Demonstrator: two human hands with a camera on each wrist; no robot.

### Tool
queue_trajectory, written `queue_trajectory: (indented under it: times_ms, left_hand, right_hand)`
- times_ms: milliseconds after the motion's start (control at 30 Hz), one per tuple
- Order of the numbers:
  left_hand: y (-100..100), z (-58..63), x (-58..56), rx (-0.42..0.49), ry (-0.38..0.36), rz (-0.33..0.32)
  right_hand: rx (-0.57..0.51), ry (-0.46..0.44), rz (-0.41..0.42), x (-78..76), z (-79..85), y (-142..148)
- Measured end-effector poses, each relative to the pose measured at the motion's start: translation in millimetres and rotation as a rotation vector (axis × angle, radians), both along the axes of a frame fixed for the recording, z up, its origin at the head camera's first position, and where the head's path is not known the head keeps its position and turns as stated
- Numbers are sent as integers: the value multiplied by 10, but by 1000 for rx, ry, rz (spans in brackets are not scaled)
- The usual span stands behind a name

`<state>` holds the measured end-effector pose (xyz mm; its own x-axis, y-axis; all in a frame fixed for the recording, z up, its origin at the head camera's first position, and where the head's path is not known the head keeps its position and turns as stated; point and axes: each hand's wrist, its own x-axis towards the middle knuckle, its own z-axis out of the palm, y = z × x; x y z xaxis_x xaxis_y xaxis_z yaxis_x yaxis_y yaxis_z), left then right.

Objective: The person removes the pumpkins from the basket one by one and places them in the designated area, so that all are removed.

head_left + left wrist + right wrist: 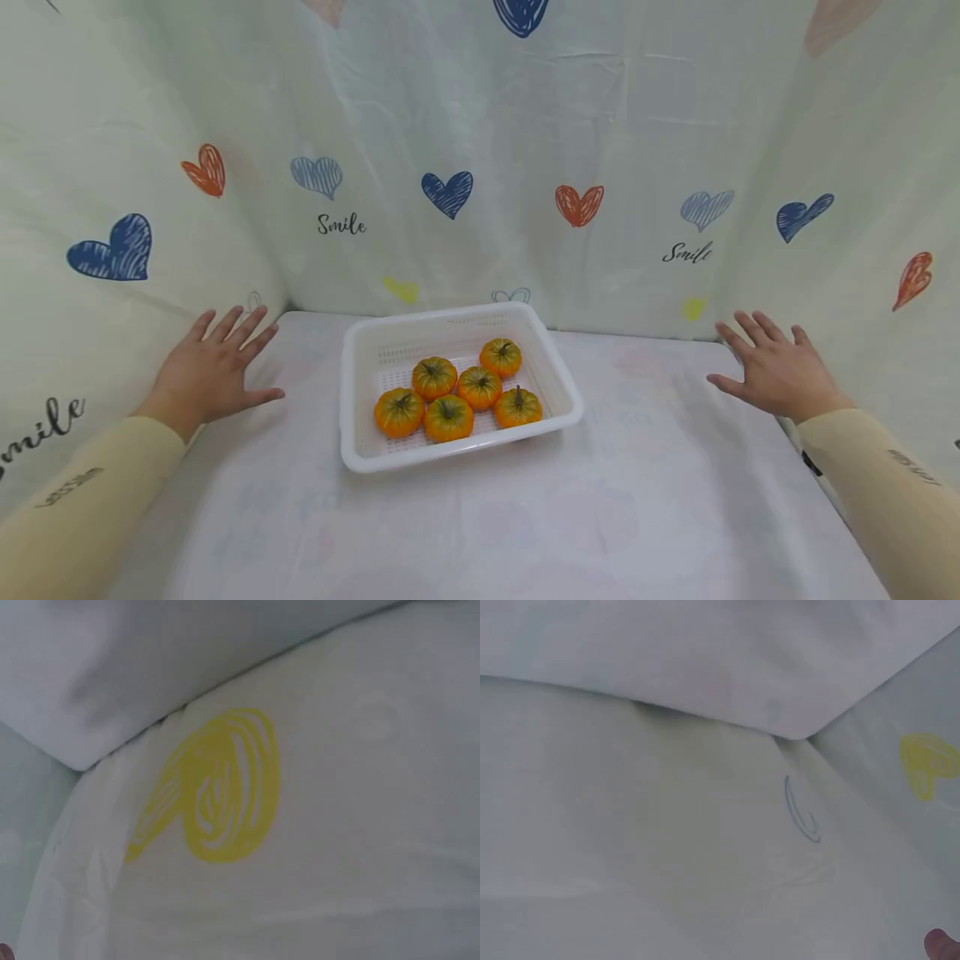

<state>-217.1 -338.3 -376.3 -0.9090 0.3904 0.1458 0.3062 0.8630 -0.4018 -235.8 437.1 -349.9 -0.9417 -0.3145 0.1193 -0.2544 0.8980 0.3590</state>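
My left hand (210, 367) and right hand (783, 372) spread wide, gripping nothing! 6 pumpkins (478, 388) sit in the white basket (465, 442) on the desk (465, 533); a careless tilt could send them rolling.

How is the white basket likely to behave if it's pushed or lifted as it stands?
The basket is probably fairly stiff and light, judging by its moulded rim and perforated walls. Being wide and low, it would likely slide rather than tip. If tilted, the six rounded pumpkins inside might roll.
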Motion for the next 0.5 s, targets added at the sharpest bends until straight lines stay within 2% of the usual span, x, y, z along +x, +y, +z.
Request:
queue_trajectory:
  times_ms: [267,500]
  left_hand:
    - [126,-54,-21,113,-35,85]
    - [194,-117,-32,186,-63,104]
  right_hand:
    - [-49,-13,-5,-65,-29,-143]
    - [-113,-28,-20,-99,-26,-273]
